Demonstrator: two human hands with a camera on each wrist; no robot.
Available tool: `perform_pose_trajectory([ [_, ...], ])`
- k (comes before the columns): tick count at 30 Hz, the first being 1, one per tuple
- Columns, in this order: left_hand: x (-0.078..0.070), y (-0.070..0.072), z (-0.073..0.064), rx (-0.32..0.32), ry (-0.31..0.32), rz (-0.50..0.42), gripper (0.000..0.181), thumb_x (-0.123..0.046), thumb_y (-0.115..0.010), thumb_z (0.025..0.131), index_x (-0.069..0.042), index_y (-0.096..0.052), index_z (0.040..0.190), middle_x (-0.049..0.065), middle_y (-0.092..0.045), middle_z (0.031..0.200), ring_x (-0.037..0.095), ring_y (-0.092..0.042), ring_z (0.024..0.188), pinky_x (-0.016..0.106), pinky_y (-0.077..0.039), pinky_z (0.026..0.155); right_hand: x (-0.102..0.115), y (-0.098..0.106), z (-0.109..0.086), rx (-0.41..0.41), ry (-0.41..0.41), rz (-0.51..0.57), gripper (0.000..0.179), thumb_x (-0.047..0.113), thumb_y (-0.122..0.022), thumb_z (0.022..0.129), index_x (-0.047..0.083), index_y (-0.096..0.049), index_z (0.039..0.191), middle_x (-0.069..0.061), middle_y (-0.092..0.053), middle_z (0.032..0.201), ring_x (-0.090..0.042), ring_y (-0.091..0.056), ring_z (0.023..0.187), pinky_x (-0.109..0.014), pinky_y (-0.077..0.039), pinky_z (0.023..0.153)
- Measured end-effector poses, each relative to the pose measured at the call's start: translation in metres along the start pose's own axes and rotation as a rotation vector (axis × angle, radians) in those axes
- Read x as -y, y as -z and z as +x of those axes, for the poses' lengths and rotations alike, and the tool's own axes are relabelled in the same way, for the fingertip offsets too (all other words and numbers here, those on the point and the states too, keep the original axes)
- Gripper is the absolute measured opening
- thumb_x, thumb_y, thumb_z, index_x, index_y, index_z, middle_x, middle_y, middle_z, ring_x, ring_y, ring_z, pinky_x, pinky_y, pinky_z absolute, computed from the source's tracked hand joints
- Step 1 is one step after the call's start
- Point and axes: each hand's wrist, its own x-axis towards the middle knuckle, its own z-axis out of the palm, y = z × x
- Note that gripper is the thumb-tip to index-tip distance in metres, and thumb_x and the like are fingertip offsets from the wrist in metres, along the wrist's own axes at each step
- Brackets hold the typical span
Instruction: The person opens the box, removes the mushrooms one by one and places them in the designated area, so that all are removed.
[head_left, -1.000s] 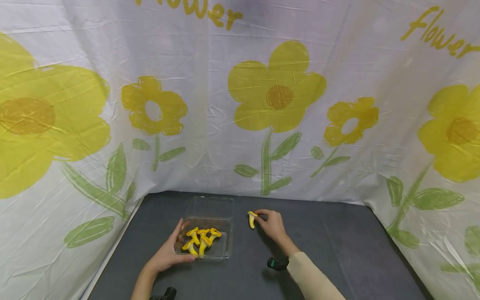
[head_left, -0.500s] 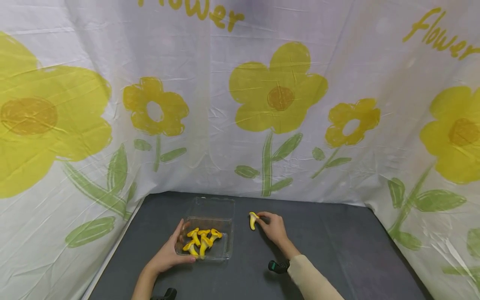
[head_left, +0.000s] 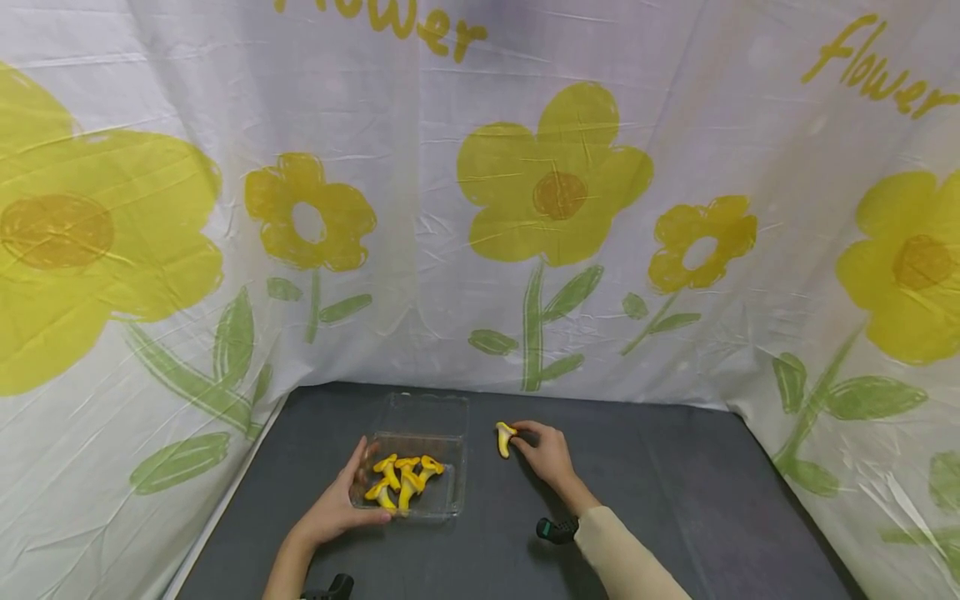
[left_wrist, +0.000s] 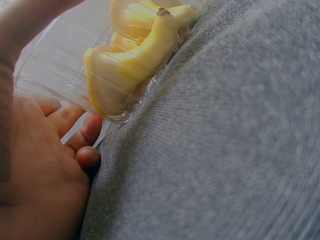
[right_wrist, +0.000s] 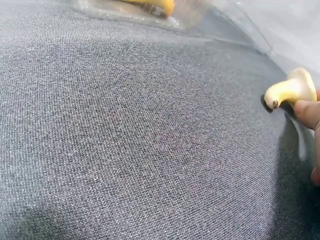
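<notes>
A clear plastic clamshell box (head_left: 457,479) lies on the dark table with its lid (head_left: 429,414) folded back. Several yellow chanterelle mushrooms (head_left: 409,483) with pale stems are inside it, grouped towards its left. My left hand (head_left: 330,508) holds the box at its left side, thumb along the near edge and fingers on the far left. Through the clear wall, one mushroom (left_wrist: 132,65) shows close up in the left wrist view. To the right of the box, my right hand (head_left: 549,457) pinches a single chanterelle mushroom (head_left: 504,440) by thumb and fingers, cap end away from me and stem towards me.
Dark grey cloth covers the table (head_left: 660,500). White curtain (head_left: 420,333) printed with yellow flowers hangs behind the table and along both sides. Dark wrist-worn devices (head_left: 557,531) sit at both wrists.
</notes>
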Motion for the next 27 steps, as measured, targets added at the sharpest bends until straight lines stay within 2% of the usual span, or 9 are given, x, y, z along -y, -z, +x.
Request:
perform_pose_trajectory([
  [9,-0.0002,0.0007,0.0001,-0.002,-0.004,0.015,0.132,-0.019,-0.089,0.087,-0.005,0.015,0.168,0.021,-0.009,0.177,0.052,-0.02,0.156,0.067,-0.032,0.115,0.0011,0.0006,-0.0007,0.028,-0.032,0.019,0.027,0.009,-0.085,0.09,0.008,-0.081,0.117,-0.007,-0.081,0.113,-0.03,-0.074,0.109,-0.052,-0.057,0.096],
  [15,0.0003,0.0007,0.0001,-0.004,-0.002,0.029,0.132,-0.018,-0.089,0.087,-0.005,0.014,0.169,0.02,-0.01,0.177,0.049,-0.026,0.154,0.062,-0.037,0.113,0.0009,0.0013,-0.0013,0.034,-0.028,0.026,0.026,0.009,-0.084,0.091,0.007,-0.081,0.117,-0.008,-0.081,0.113,-0.03,-0.074,0.109,-0.052,-0.056,0.096],
  [24,0.0004,0.0007,0.0004,0.0,-0.003,0.03,0.132,-0.019,-0.089,0.087,-0.006,0.014,0.169,0.02,-0.009,0.177,0.047,-0.027,0.153,0.062,-0.036,0.114,0.0035,-0.0006,-0.0003,0.02,-0.013,0.026,0.025,0.009,-0.083,0.092,0.006,-0.081,0.117,-0.007,-0.081,0.112,-0.03,-0.074,0.109,-0.052,-0.056,0.096],
  [26,0.0006,0.0008,0.0005,-0.001,-0.003,0.031,0.132,-0.019,-0.089,0.087,-0.006,0.014,0.169,0.02,-0.009,0.177,0.047,-0.026,0.153,0.062,-0.036,0.114,0.0067,-0.0019,0.0014,0.011,0.004,0.021,0.025,0.01,-0.083,0.093,0.006,-0.081,0.117,-0.007,-0.081,0.112,-0.028,-0.076,0.104,-0.05,-0.058,0.093],
  [27,0.0006,0.0008,0.0004,-0.002,-0.003,0.03,0.132,-0.018,-0.089,0.087,-0.006,0.014,0.169,0.02,-0.009,0.177,0.047,-0.026,0.153,0.061,-0.037,0.114,0.009,-0.0026,0.0027,0.009,0.01,0.021,0.025,0.01,-0.082,0.093,0.006,-0.081,0.118,-0.007,-0.081,0.113,-0.025,-0.076,0.092,-0.048,-0.059,0.09],
])
